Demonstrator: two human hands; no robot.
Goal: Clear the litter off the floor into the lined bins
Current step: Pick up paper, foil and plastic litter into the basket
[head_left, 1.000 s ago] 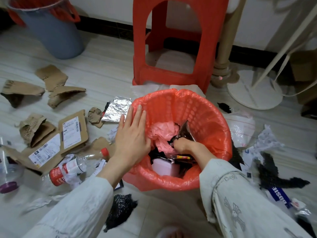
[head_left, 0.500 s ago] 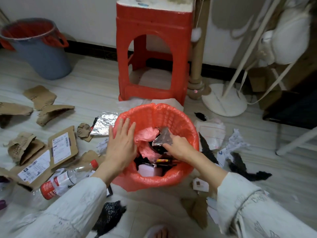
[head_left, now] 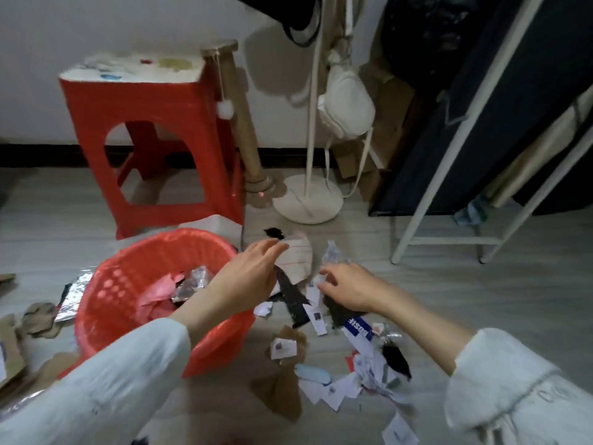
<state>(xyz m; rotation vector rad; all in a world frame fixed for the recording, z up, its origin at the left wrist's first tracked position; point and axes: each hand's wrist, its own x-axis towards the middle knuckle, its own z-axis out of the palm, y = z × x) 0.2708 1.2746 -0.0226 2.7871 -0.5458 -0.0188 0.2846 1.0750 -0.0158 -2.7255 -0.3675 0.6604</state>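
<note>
Nearest, torn white paper scraps [head_left: 333, 388] littered the floor. Just beyond, the right hand [head_left: 348, 289] hovered over them, fingers loosely curled, holding nothing. Leftward, the left hand [head_left: 248, 277] reached with relaxed fingers, touching a crumpled white sheet [head_left: 296, 261] beside the red-lined plastic bin [head_left: 128, 284].

The person wears a soft white top with long, loose sleeves. The left sleeve [head_left: 106, 383] is plain white with small wrinkles, and it ends a little above the wrist. The right sleeve [head_left: 513, 393] has a wide, puffy cuff with a line of stitching and some faint grey marks on it. The left hand [head_left: 247, 277] and the right hand [head_left: 349, 289] are bare.
</note>
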